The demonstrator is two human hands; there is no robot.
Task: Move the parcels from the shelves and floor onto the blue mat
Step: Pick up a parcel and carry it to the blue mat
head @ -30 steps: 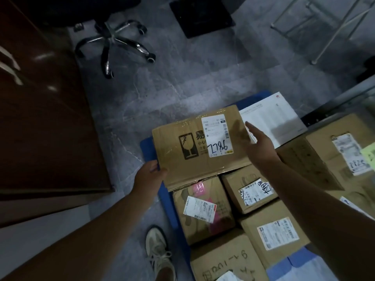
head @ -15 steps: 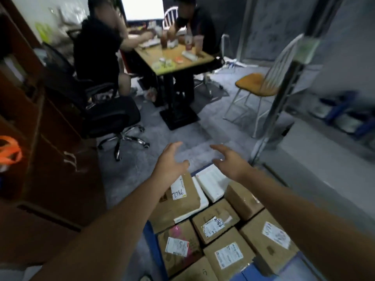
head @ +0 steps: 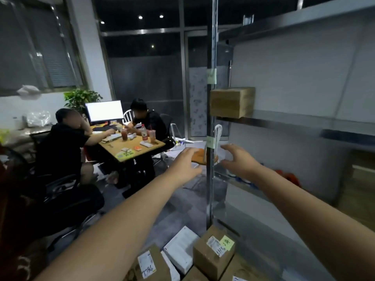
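Filling the right half of the view, a metal rack [head: 294, 121] stands with steel shelves, and its front post [head: 209, 189] runs from the floor up past the top, with pale green notes stuck to it. To the left, a wooden table [head: 129, 152] has two people seated at it, with cups and a bottle near its far edge and a lit monitor [head: 104, 111] behind. A black office chair [head: 67, 201] stands off the table's near left corner. Behind the post, a white chair with an orange seat [head: 199, 157] is partly hidden.

At the foot of the post, along the bottom edge of the view, a cluster of parcels is packed side by side: a tall brown box [head: 211, 260] with a label and a yellow note, a white box [head: 179, 250] and a flat brown box [head: 152, 266] with a handwritten label. What they rest on cannot be made out.

One more parcel, a plain cardboard box [head: 232, 102], sits at the left front corner of the rack's middle shelf, right against the post.

Both bare arms stretch forward. The left hand [head: 187, 162] is left of the post and the right hand [head: 238, 159] is right of it. Both are below the middle shelf, fingers spread and loosely bent, holding nothing.
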